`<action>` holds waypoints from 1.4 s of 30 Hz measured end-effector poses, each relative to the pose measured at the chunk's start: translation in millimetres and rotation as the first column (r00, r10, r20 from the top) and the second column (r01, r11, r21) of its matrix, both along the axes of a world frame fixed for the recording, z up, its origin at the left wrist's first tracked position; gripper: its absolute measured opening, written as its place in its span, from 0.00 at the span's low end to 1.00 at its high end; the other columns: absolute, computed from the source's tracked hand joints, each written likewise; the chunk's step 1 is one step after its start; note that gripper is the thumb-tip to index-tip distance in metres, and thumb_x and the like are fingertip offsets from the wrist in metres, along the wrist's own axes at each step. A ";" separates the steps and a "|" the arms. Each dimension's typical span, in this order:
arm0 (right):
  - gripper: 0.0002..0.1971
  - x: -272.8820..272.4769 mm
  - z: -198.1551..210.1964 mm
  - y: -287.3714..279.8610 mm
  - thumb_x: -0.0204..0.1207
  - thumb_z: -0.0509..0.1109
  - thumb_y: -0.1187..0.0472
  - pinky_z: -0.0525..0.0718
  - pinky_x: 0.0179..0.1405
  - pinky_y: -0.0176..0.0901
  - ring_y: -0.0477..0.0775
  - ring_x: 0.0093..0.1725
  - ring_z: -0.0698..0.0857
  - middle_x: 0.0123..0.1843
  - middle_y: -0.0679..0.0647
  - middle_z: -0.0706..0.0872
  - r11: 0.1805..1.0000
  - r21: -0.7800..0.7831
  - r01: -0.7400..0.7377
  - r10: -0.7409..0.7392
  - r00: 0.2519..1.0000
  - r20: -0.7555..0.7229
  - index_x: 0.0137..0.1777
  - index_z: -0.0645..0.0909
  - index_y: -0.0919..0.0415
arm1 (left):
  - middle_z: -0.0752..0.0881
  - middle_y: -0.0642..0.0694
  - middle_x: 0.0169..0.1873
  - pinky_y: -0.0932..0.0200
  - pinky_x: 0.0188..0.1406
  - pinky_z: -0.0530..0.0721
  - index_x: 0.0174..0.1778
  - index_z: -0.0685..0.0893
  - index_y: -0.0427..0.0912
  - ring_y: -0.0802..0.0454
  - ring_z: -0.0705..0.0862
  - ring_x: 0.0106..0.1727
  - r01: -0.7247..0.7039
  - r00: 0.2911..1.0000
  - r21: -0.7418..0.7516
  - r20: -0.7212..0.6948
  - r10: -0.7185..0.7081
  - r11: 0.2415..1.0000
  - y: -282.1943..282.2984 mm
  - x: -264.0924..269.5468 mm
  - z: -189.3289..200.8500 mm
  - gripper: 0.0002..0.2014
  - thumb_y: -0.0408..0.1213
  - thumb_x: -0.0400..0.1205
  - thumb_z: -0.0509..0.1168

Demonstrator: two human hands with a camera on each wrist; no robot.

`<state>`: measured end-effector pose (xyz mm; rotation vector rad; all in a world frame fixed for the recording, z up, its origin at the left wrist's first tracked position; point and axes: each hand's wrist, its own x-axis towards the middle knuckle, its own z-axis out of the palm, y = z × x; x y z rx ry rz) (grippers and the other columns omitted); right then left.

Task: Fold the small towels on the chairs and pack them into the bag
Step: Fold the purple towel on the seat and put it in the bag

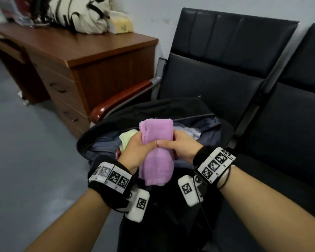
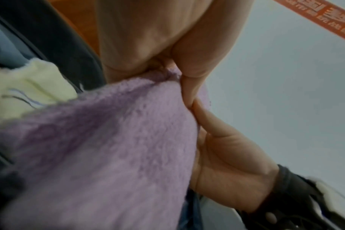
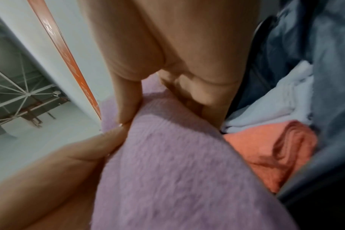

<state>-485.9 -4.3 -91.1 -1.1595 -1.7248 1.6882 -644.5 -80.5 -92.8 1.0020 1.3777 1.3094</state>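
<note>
From the head view, the folded purple towel (image 1: 156, 151) was gripped by the left hand (image 1: 136, 151) and right hand (image 1: 182, 144) above the open bag (image 1: 171, 110). In the wrist views, both thumbs were pressed into it (the fold could spring open if released early).

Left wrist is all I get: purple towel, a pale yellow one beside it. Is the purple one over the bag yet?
Observer: Yes. Head view shows both hands, left hand and right hand, gripping the purple towel above the open bag.
Operator: Which towels are already inside?
Observer: Besides the yellow towel, the right wrist view shows an orange towel and a white towel in the bag.
Operator: Any towels left on the chairs?
Observer: None on the chair seats that the head view shows; parts of them lie out of frame.
</note>
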 end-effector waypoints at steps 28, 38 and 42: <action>0.29 -113.9 -52.8 38.0 0.67 0.79 0.71 0.84 0.55 0.47 0.55 0.58 0.85 0.56 0.49 0.85 0.983 -0.045 -0.176 0.181 0.929 0.324 0.66 0.74 0.56 | 0.87 0.46 0.51 0.47 0.45 0.81 0.64 0.80 0.49 0.46 0.84 0.48 -0.393 0.816 -0.473 0.217 0.536 0.789 -10.4 -180.1 -69.0 0.13 0.49 0.88 0.61; 0.20 -143.0 -42.8 40.9 0.68 0.78 0.58 0.84 0.53 0.49 0.61 0.54 0.85 0.55 0.57 0.84 0.881 0.248 -0.404 0.195 0.786 0.587 0.59 0.80 0.62 | 0.90 0.49 0.58 0.45 0.40 0.89 0.68 0.82 0.54 0.49 0.90 0.57 -0.543 0.803 -0.122 0.213 0.557 0.831 -22.6 -169.6 -6.6 0.15 0.48 0.88 0.57; 0.21 -161.8 -54.8 36.7 0.68 0.79 0.52 0.86 0.60 0.55 0.61 0.57 0.85 0.57 0.60 0.87 0.893 0.183 -0.412 0.279 0.824 0.494 0.60 0.84 0.56 | 0.91 0.51 0.56 0.49 0.38 0.90 0.66 0.82 0.55 0.51 0.90 0.56 -0.550 0.820 -0.021 0.175 0.544 0.835 -23.9 -157.2 2.6 0.14 0.47 0.88 0.57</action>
